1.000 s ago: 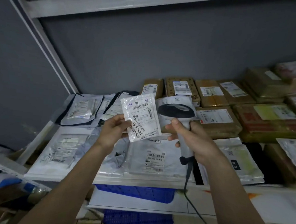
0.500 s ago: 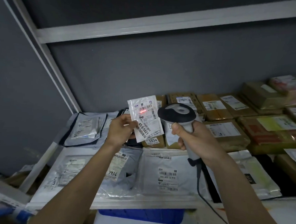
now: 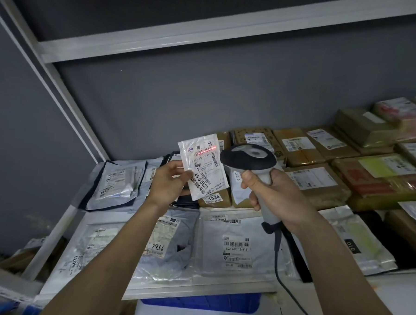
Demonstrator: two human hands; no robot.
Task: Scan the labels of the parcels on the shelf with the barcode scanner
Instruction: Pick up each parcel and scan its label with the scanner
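My left hand (image 3: 168,181) pinches the lower left edge of a small white plastic parcel (image 3: 203,165), held upright above the shelf with its label facing me. A red scan line glows across the barcode near the label's top. My right hand (image 3: 276,197) grips the handle of a grey and black corded barcode scanner (image 3: 248,158), whose head sits just right of the parcel and points at it. Below lie flat grey mailer bags, one marked 7936 (image 3: 166,237) and one with a central label (image 3: 237,248).
Brown cardboard boxes (image 3: 314,179) with white labels fill the shelf's right and back. The white shelf (image 3: 195,290) has a slanted post (image 3: 60,96) at left and another board above. A blue crate (image 3: 202,301) sits under the shelf. The scanner cable (image 3: 280,276) hangs down.
The view tilted upward, so the shelf sits lower in frame. The scanner's red line came on half a second ago and now lies higher on the label's top barcode.
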